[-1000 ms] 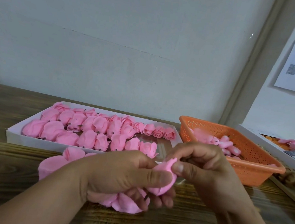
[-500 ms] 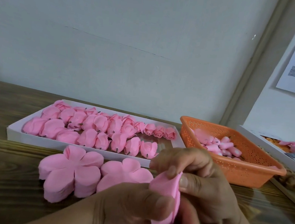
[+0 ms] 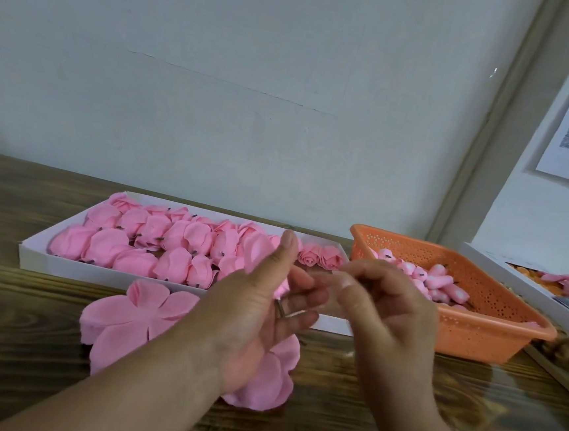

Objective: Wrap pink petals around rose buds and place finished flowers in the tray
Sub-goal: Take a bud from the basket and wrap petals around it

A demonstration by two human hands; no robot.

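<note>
1. My left hand (image 3: 260, 316) hangs loose-fingered over the near rim of the shallow white cardboard tray (image 3: 99, 276), a pink bit half hidden at its fingers.
2. My right hand (image 3: 385, 306) is blurred (grasp unclear).
3. The orange perforated plastic basket (image 3: 493, 333) of small pink rose buds (image 3: 438, 284) lies just right of it, so the right hand is nearer.
4. The flat pink five-lobed petal sheets (image 3: 129, 318) lie beneath my left hand.

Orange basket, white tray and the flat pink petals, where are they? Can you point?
orange basket (image 3: 493, 331), head view, on its front wall.
white tray (image 3: 65, 266), head view, on its front wall.
flat pink petals (image 3: 122, 321), head view, on the left petal sheet lying on the table.
</note>
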